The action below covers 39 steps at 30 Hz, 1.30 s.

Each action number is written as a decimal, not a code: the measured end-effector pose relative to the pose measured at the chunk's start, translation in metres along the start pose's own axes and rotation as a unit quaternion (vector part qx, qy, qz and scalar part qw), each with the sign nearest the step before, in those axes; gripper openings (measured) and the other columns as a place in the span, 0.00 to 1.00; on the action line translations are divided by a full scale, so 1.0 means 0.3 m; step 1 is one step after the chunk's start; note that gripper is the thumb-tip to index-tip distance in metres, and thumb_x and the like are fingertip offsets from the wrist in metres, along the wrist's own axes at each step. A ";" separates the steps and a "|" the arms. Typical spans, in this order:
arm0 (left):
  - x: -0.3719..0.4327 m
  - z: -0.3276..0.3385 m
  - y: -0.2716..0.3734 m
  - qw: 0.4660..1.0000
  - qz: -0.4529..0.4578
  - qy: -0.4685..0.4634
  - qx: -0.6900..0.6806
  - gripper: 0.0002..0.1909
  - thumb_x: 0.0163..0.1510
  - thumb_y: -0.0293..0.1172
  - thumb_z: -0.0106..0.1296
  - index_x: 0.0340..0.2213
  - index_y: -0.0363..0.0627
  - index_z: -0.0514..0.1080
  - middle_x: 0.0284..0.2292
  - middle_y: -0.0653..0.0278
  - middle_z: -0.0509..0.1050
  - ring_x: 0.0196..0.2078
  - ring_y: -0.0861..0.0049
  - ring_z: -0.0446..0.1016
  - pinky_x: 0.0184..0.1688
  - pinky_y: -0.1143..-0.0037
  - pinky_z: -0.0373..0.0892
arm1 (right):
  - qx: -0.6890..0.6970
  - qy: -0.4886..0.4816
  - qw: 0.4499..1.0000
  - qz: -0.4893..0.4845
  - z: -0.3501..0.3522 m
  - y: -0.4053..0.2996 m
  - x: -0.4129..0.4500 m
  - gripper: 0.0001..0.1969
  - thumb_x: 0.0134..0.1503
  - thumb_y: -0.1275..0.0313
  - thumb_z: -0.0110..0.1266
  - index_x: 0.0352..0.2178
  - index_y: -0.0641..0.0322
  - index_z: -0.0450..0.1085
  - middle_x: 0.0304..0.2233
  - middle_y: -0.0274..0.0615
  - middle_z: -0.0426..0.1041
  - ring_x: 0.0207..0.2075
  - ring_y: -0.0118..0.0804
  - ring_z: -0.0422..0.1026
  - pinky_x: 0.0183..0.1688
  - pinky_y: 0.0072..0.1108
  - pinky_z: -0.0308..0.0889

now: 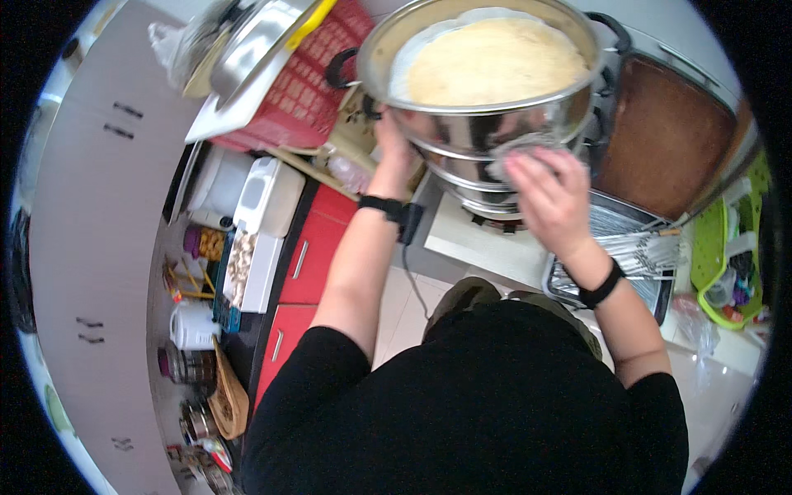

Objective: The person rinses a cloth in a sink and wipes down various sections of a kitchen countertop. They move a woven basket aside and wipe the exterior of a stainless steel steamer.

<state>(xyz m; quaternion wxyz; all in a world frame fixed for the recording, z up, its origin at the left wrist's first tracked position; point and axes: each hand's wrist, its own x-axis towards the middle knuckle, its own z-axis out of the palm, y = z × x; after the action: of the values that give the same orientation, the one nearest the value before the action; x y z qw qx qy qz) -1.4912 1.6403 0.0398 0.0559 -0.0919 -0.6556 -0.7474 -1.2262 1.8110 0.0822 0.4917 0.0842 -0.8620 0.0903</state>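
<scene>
A tall stacked stainless-steel steamer pot (458,133) with black side handles stands in front of me. Inside its top tier lies a round, pale yellow slab of food (495,62) on a white liner. At the pot's left side, my left hand (393,145) is up against a lower black handle, its fingers partly hidden. My right hand (554,195) holds a bunched greyish cloth (523,148) against the front wall of the pot, near the seam between tiers. The hand and cloth are slightly blurred.
Right of the pot is a large brown-surfaced rectangular pan (668,136). Metal skewers (643,250) lie over a tray (550,284) nearer me. A green plastic basket (711,260) sits far right. At left are a red plastic basket (303,93), a steel basin (263,46) and red cabinets (315,235).
</scene>
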 end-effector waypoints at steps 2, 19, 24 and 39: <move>-0.013 0.033 -0.014 0.999 0.016 0.022 -0.031 0.23 0.56 0.43 0.36 0.37 0.32 0.68 0.35 0.60 0.71 0.37 0.75 0.69 0.39 0.74 0.64 | 0.009 -0.008 1.000 -0.013 -0.041 0.005 0.022 0.17 0.41 0.77 0.50 0.37 0.56 0.70 0.40 0.30 0.69 0.43 0.35 0.64 0.48 0.32 0.58; -0.038 0.070 0.026 0.990 0.121 -0.011 -0.066 0.15 0.52 0.27 0.34 0.37 0.36 0.67 0.33 0.58 0.71 0.37 0.73 0.68 0.43 0.76 0.62 | -0.116 -0.054 0.992 0.004 0.147 -0.267 0.164 0.17 0.42 0.75 0.49 0.37 0.64 0.70 0.37 0.36 0.68 0.42 0.37 0.64 0.43 0.27 0.58; -0.024 0.064 0.013 0.989 0.129 -0.056 -0.052 0.14 0.51 0.26 0.35 0.38 0.35 0.67 0.34 0.57 0.72 0.37 0.73 0.69 0.42 0.76 0.63 | -0.134 -0.105 0.985 -0.009 0.293 -0.336 0.232 0.21 0.41 0.71 0.45 0.40 0.69 0.67 0.41 0.41 0.67 0.46 0.37 0.61 0.48 0.28 0.56; -0.012 -0.010 0.101 0.975 0.163 -0.139 -0.054 0.12 0.46 0.23 0.41 0.34 0.35 0.69 0.30 0.54 0.73 0.34 0.66 0.72 0.40 0.74 0.65 | -0.163 -0.204 0.956 -0.135 0.302 -0.299 0.116 0.17 0.44 0.72 0.46 0.39 0.59 0.69 0.42 0.32 0.68 0.46 0.29 0.65 0.48 0.22 0.57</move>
<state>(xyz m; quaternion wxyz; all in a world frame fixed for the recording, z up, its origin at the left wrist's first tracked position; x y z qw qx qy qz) -1.4818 1.6331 0.0679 0.0800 -0.3032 -0.5917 -0.7427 -1.2981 1.7003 0.0734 0.3200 0.1355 -0.9275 -0.1376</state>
